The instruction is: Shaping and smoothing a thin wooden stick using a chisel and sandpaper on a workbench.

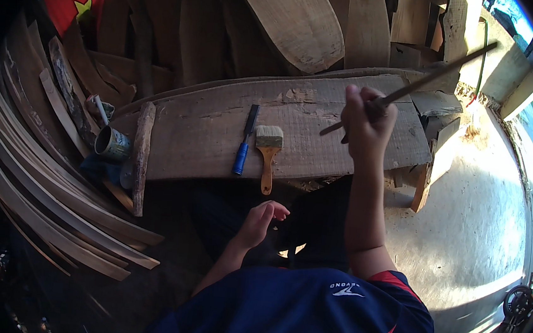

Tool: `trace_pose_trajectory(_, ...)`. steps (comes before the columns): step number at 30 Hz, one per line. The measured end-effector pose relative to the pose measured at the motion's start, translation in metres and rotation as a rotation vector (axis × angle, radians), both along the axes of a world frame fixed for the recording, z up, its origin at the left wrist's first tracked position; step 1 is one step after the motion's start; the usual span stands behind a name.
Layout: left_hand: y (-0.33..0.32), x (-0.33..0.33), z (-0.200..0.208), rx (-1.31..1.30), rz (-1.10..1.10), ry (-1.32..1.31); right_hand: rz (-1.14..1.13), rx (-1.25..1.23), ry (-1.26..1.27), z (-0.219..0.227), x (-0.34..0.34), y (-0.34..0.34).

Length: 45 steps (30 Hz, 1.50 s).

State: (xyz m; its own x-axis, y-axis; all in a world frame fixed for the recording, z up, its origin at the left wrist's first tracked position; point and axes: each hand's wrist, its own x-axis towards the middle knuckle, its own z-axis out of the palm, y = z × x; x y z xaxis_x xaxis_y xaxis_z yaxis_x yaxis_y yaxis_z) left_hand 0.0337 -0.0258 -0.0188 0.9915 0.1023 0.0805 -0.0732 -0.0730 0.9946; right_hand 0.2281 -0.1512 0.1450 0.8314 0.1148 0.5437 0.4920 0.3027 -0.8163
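While a long thin wooden stick [413, 84] is gripped in the closed right hand [365, 121],
the loosely curled, empty left hand [260, 220] is kept low; the wood-handled paintbrush [268, 151] could be knocked off the weathered plank [206, 129].

Left of the raised hand, on the plank surface [219, 124]: wood-handled paintbrush [268, 149] w/ blue-handled chisel [244, 144] just beside it, metal can [113, 145] further left by a rough stick [142, 155], bent wood strips [53, 211] below, boards [292, 16] stacked behind.
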Motion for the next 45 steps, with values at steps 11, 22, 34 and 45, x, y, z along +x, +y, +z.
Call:
trace_pose_trajectory(11, -0.002, -0.005, 0.003, 0.033, -0.017, -0.016, 0.035, -0.122, 0.369, -0.163, 0.045, 0.016)
trace_pose_trajectory(22, -0.016, 0.017, 0.031, 0.139, 0.363, -0.235, 0.744, 0.651, 1.101, -0.095, -0.055, 0.017)
trace_pose_trajectory(34, -0.008, 0.002, 0.032, 0.269, 0.112, -0.149, 0.631, 0.51, 0.893, -0.064, -0.006, -0.038)
trace_pose_trajectory(45, 0.019, 0.0, 0.017, 0.356, 0.005, -0.13, 0.393, 0.402, 0.827, -0.057, -0.009, -0.051)
